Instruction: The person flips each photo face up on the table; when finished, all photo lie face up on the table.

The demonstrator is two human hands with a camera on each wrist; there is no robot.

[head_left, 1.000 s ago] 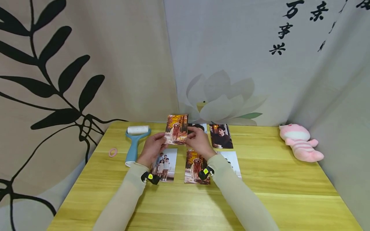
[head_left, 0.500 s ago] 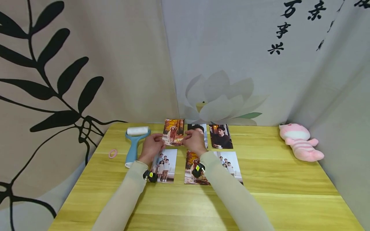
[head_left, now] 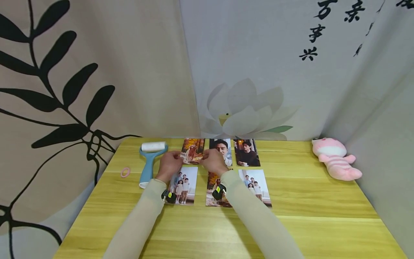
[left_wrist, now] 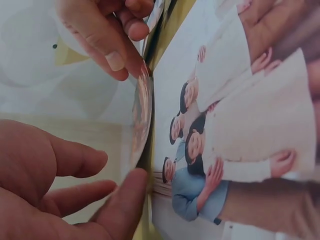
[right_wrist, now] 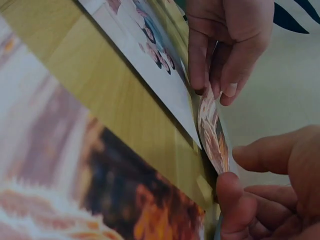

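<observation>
A dog photo [head_left: 193, 148] lies low at the table's back edge, left of the other back-row photos. My left hand [head_left: 170, 167] pinches its left side between thumb and fingers. At the opposite side, my right hand [head_left: 215, 162] pinches the edge. Seen from the left wrist, the dog photo [left_wrist: 142, 117] bows slightly between both hands, close over the tabletop. Just in front of it lies a family photo [head_left: 185, 185]. A second dog photo [head_left: 211, 196] sits under my right forearm, partly hidden by the wrist and sleeve.
Right of the held photo lie a portrait photo [head_left: 227, 153] and a photo of a person in black [head_left: 247, 154]. Another family photo [head_left: 257, 185] is in front. A blue-handled lint roller [head_left: 148, 167], a pink ring [head_left: 125, 172] and a pink plush toy [head_left: 337, 160] stand around them.
Both hands have lowered the dog photo from a raised, tilted position down toward the table at the back left. The right hand has shifted left, uncovering more of the portrait and right family photos.
</observation>
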